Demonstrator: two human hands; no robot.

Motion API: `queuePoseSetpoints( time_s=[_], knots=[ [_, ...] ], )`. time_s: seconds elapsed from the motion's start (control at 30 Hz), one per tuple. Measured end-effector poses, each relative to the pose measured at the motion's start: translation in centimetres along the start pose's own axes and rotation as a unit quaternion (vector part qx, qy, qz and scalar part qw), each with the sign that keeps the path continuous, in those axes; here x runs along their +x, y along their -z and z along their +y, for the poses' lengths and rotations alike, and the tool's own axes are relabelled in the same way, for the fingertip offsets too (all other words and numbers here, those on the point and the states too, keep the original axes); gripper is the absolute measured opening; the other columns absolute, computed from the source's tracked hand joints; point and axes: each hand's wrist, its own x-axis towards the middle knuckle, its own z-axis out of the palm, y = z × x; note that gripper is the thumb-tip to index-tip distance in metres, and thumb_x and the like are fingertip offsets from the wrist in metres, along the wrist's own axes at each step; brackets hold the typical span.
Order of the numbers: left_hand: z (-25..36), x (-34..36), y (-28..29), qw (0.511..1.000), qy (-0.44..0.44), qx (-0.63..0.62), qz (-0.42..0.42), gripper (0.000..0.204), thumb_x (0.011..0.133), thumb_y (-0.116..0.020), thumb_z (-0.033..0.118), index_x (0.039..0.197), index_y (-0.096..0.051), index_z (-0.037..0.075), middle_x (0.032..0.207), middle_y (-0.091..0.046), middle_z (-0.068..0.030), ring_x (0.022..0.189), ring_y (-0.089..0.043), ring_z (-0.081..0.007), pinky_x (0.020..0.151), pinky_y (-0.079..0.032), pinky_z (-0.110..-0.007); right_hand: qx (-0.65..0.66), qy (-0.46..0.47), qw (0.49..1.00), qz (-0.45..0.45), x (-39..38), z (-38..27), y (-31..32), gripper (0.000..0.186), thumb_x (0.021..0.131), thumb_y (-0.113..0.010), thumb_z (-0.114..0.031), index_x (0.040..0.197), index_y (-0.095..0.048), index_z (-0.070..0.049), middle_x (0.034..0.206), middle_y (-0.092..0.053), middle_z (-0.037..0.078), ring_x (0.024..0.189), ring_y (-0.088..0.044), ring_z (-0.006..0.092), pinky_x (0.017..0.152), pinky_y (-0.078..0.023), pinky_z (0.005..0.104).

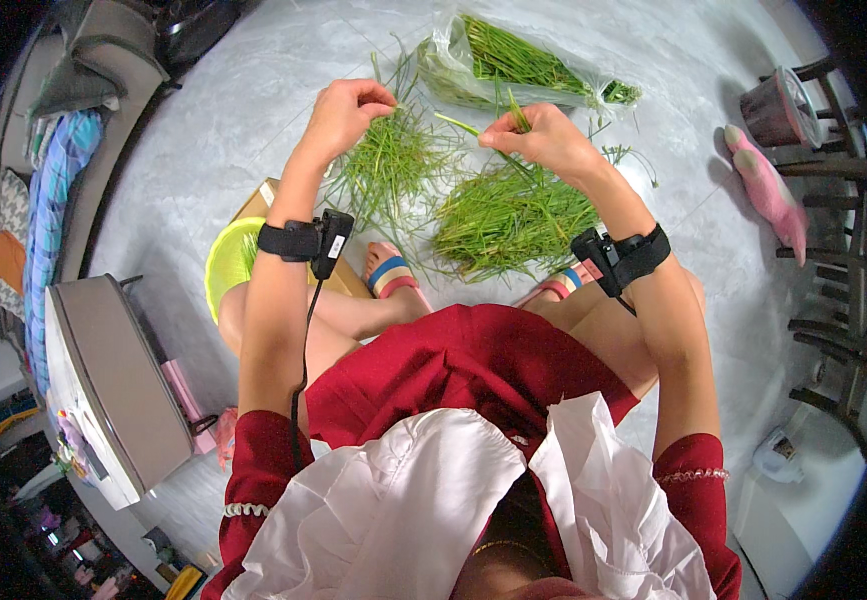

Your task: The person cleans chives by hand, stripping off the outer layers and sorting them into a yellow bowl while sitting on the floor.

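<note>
My right hand (543,138) is closed in a pinch on a chive stalk (459,124), which points left from the fingertips; another short green piece stands up between the fingers. Across from it, my left hand (348,118) has thumb and forefinger pressed together, and what they hold, if anything, is too small to make out. Below the left hand spreads a loose, tangled heap of thin greens (393,170). A denser pile of chives (513,222) lies under the right hand. Beyond both hands, a clear plastic bag (443,78) holds a bundle of long green stalks (523,58).
A yellow-green basin (218,265) with greens in it stands by my left knee, beside a cardboard box (351,280). My sandalled feet flank the piles. Right: a pink plush toy (768,190), a bin (778,108) and dark chairs (833,170). Left: a small table (118,360) and a sofa.
</note>
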Motion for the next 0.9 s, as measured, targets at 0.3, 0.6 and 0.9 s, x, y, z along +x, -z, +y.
queuePoseSetpoints(
  time_s=[0.3,0.6,0.9],
  knots=[
    [4.4,-1.6,-3.5,0.915,0.013,-0.404,-0.015,0.021,0.078,-0.061,0.010,0.097,-0.062,0.001,0.090,-0.061,-0.0038,0.072,-0.052,-0.0082,0.065,-0.041,-0.020,0.138,-0.008,0.989,-0.056,0.7,0.2,0.1,0.031,0.074,-0.065,-0.036,0.085,-0.064,-0.007,0.069,-0.056,-0.001,0.058,-0.042,0.0066,0.051,-0.032,0.0217],
    [6.0,-0.2,-4.4,0.908,0.029,-0.417,-0.016,0.022,0.083,-0.056,0.019,0.093,-0.062,0.000,0.085,-0.062,-0.0039,0.073,-0.052,-0.0088,0.066,-0.042,-0.021,0.143,0.030,0.988,-0.049,0.4,-1.3,0.2,0.031,0.076,-0.062,-0.035,0.086,-0.065,-0.006,0.070,-0.057,-0.002,0.056,-0.038,0.0052,0.050,-0.031,0.0199],
    [6.3,-2.6,-6.0,0.757,0.111,-0.585,-0.271,0.049,0.091,-0.035,0.033,0.113,-0.040,-0.011,0.109,-0.051,-0.0251,0.101,-0.053,-0.0318,0.088,-0.043,-0.035,0.355,0.058,0.931,0.065,0.5,-0.5,4.5,0.031,0.084,-0.055,-0.020,0.103,-0.055,0.003,0.077,-0.051,-0.003,0.052,-0.028,0.0011,0.045,-0.022,0.0159]
  ],
)
